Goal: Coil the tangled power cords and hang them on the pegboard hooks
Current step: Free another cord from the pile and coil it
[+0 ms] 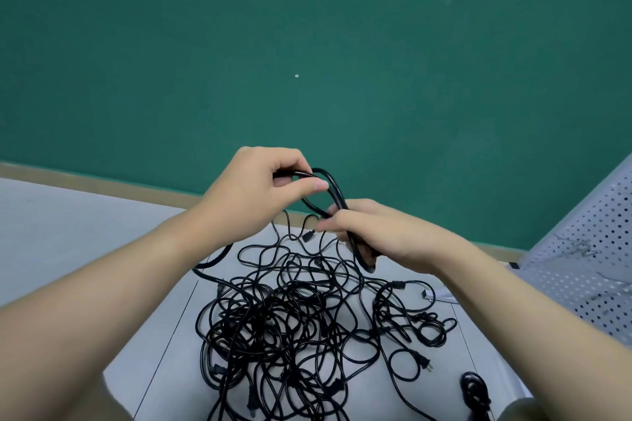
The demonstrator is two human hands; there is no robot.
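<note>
I hold a black power cord (333, 188) looped between both hands above the floor. My left hand (260, 188) pinches the top of the loop between thumb and fingers. My right hand (379, 232) grips the bundled lower strands, which stick out below it. Under my hands a big tangle of black cords (290, 325) with several plugs lies spread on the pale floor. A white pegboard (588, 267) with metal hooks (581, 246) leans at the right edge.
A small coiled black cord (475, 390) lies on the floor at the lower right. A green wall (307, 44) with a tan skirting strip rises behind the pile. A white plug (432, 294) sits near the pegboard's foot.
</note>
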